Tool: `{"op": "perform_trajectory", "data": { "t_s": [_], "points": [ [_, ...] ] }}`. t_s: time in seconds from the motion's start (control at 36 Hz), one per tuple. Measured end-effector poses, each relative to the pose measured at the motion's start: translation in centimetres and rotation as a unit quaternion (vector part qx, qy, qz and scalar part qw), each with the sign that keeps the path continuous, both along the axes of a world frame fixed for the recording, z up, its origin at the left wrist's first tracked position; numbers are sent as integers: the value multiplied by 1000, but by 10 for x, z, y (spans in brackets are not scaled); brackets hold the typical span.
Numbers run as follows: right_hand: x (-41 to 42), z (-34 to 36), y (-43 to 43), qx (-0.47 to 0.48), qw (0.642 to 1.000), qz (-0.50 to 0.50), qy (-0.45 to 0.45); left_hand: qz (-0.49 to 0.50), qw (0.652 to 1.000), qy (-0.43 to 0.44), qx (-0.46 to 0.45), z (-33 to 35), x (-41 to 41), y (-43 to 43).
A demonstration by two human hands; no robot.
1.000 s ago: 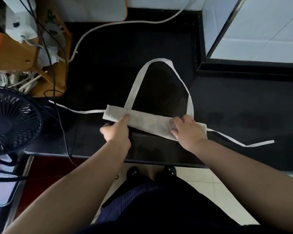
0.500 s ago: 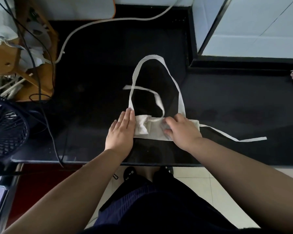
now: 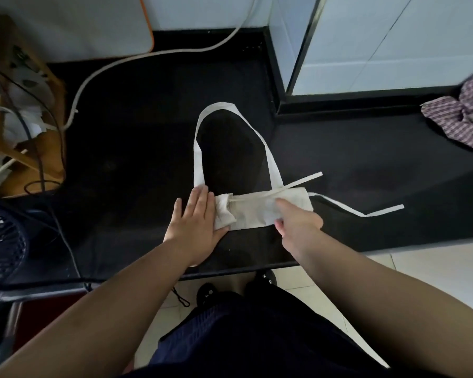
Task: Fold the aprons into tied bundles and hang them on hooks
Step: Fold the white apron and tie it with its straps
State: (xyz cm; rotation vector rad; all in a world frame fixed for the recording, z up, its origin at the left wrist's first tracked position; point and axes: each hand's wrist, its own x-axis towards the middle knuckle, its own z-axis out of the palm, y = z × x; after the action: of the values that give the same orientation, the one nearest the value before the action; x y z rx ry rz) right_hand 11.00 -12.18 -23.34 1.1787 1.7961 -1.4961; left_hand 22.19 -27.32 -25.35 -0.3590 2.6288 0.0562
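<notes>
The work surface is a black countertop [image 3: 126, 159], glossy and faintly smeared, with its near edge running above a pale tiled floor [image 3: 434, 276]. It is bounded at the back by a white wall and at the right rear by a white tiled corner [image 3: 393, 36] set on a black upstand.

The folded apron [image 3: 260, 214] is laid near the front edge as a short, flat, off-white band. Its neck loop [image 3: 271, 159] is spread on the counter behind it. One tie [image 3: 302, 181] is laid along the band's top edge and off to the right. A second tie [image 3: 366, 212] trails away to the right.

The left hand [image 3: 194, 225] is laid flat with the fingers straight and together, pressed against the doubled-over left end of the band. The right hand [image 3: 298, 222] is curled on the right half, with the cloth pinched between forefinger and thumb. This grip is somewhat blurred.

A checked cloth [image 3: 464, 121] is crumpled at the far right and is cut off by the frame. A white cable [image 3: 148, 54] is run across the rear of the counter. A wooden rack [image 3: 49, 148] holding papers and dark leads is seen at the left, with a dark fan [image 3: 0, 241] partly out of view below it. Any print on these items is too blurred to be read.
</notes>
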Motion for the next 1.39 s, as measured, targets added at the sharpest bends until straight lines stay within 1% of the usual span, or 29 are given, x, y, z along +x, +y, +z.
{"op": "perform_trajectory", "data": {
  "t_s": [0.03,0.08,0.19,0.25,0.28,0.31,0.33,0.39,0.42,0.44,0.5,0.58,0.64,0.69,0.81,0.83,0.89,0.92,1.0,1.06,1.08,1.11,1.17,1.19,1.22,1.25,1.28,1.33,1.39],
  "points": [
    [-1,4,0,-37,999,-18,-1,-12,1000,5,7,0,0,0],
    [0,7,1,-63,998,5,-3,-31,999,12,22,0,1,1],
    [4,2,0,-47,996,61,46,-50,998,23,40,-1,14,1],
    [8,-2,2,-23,992,95,75,-27,997,51,58,3,20,2],
    [12,-5,3,8,985,135,109,-8,995,69,72,6,22,3],
    [18,-6,6,52,964,208,160,7,993,86,82,10,23,5],
    [23,-8,9,100,922,303,218,20,991,102,88,13,23,8],
    [35,-11,14,179,805,481,298,38,985,130,104,16,22,11],
    [39,-12,16,199,750,548,312,45,983,136,117,16,21,14],
    [44,-15,18,207,708,599,312,47,982,134,127,16,20,16],
    [50,-15,20,219,643,668,305,30,986,121,112,15,20,19],
    [55,-16,23,254,577,712,309,-11,995,87,41,13,25,18],
    [60,-17,26,273,543,720,335,-38,994,102,6,11,30,16],
    [65,-21,26,281,515,706,396,-59,989,130,-24,2,37,12],
    [69,-20,21,276,450,715,458,-72,984,161,-10,-5,44,8],
    [69,-18,19,271,446,718,460,-67,985,161,-6,-5,43,8],
    [71,-18,20,265,453,725,446,-67,985,161,-7,0,43,10],
    [71,-18,21,259,459,728,438,-67,988,141,-1,3,43,11],
    [74,-18,23,239,452,740,436,-79,992,95,38,5,46,7],
    [72,-17,21,227,461,759,400,-88,991,83,65,10,46,5],
    [71,-15,18,209,487,759,379,-95,990,73,71,11,46,5],
    [71,-12,14,184,535,743,357,-97,990,66,73,15,45,7],
    [68,-4,4,130,650,685,303,-71,993,65,70,17,43,11],
    [68,-3,2,110,690,660,276,-52,993,71,73,18,43,14],
    [68,-2,-1,95,715,641,263,-36,993,80,79,20,42,17],
    [68,-4,-2,96,723,635,255,-33,992,89,86,22,42,19],
    [69,-4,-1,104,720,638,254,-37,991,91,94,23,44,22],
    [72,-3,1,119,699,659,252,-41,989,87,112,23,47,25],
    [73,-4,4,120,688,672,244,-31,988,84,128,21,49,25]
  ]
}}
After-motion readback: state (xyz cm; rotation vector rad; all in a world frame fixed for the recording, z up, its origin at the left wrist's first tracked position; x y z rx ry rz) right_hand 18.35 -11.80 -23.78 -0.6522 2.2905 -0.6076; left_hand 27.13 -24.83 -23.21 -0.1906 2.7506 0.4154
